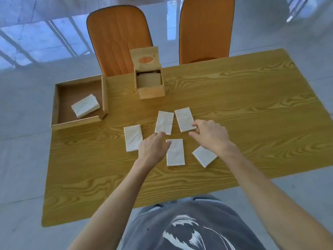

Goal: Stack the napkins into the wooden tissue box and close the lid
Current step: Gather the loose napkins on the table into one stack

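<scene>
Several white folded napkins lie on the wooden table (252,109). My left hand (153,148) rests between them, its fingertips touching the near edge of the upper middle napkin (164,122). My right hand (210,134) has fingers pinched at the near right corner of the upper right napkin (184,119). Other napkins lie at the left (133,137), at the centre near me (175,153) and under my right wrist (204,156). The wooden tissue box (150,92) stands at the table's far side, its lid (144,55) raised upright, paper inside.
A shallow wooden tray (79,121) on the table's far left corner holds a stack of napkins (85,105). Two orange chairs (119,37) stand behind the table's far edge. The floor around is grey tile.
</scene>
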The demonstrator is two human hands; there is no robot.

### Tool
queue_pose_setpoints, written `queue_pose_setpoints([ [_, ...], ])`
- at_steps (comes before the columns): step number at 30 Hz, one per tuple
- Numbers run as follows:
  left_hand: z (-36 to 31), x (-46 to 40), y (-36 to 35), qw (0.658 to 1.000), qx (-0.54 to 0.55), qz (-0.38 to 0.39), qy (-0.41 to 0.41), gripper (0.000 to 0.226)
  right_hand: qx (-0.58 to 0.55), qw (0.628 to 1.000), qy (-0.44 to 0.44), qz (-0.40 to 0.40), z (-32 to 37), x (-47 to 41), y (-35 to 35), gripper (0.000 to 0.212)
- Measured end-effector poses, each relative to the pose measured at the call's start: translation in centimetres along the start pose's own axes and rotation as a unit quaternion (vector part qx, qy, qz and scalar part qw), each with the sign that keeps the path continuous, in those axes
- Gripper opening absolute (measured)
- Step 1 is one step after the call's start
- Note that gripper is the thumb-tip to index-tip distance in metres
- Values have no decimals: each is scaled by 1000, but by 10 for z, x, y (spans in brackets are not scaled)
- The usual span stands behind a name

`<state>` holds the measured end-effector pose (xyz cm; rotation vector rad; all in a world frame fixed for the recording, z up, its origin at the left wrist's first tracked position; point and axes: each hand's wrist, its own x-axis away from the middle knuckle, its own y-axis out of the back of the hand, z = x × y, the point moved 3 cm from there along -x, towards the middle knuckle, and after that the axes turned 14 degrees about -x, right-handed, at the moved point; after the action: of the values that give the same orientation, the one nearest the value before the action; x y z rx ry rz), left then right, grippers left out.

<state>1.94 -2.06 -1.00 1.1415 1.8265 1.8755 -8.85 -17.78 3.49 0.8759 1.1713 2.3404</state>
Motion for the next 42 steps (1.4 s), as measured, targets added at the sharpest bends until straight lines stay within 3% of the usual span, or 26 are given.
queue_pose_setpoints([
  [6, -17, 11, -30, 994, 12, -10, 105, 46, -52, 993, -86, -54, -47, 4, -23, 32],
  [13, -25, 10, -60, 985, 52, 5, 167, 54, -40, 981, -176, -75, -93, 13, -45, 55],
  [17, -28, 9, -66, 983, 56, -3, 176, 53, -21, 977, -204, -60, -105, 11, -52, 55],
  [25, -24, 5, -74, 963, 155, 22, 218, 48, -50, 979, -189, -48, -110, 2, -55, 37],
  [29, -18, 5, -79, 952, 211, 18, 221, 38, -131, 976, -169, -29, -109, 1, -52, 37],
  [33, -8, 5, -80, 940, 261, 17, 217, 26, -259, 957, -132, 17, -104, -6, -42, 14],
  [36, -2, 7, -79, 933, 284, 18, 219, 26, -358, 921, -104, 112, -87, -10, -30, 15],
  [39, 2, 8, -80, 928, 294, 16, 227, 25, -389, 897, -72, 199, -67, -16, -29, 13],
  [42, 4, 9, -79, 925, 297, 12, 236, 26, -370, 898, -61, 229, -47, -26, -44, 15],
])
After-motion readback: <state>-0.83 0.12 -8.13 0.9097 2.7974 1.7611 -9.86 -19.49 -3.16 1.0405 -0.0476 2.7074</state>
